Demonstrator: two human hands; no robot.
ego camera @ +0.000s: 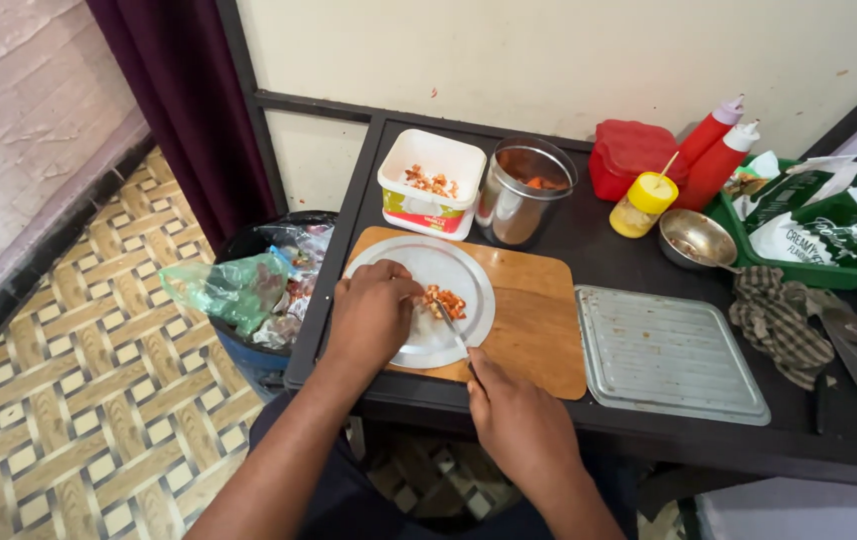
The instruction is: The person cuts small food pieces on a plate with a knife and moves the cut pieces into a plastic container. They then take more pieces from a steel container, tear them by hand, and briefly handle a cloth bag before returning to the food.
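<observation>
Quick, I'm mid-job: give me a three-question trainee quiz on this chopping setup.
1. True or false: the right hand holds a knife over the round plate.
2. What does the plate rest on? A) metal tray B) wooden cutting board C) green basket
3. Fill in: the left hand presses down beside the orange-red ____ pieces.

Key: 1 true; 2 B, the wooden cutting board; 3 chopped.

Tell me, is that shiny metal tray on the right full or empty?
Empty. The metal tray lies flat on the dark table, its ridged bottom bare, beside the wooden cutting board.
</observation>
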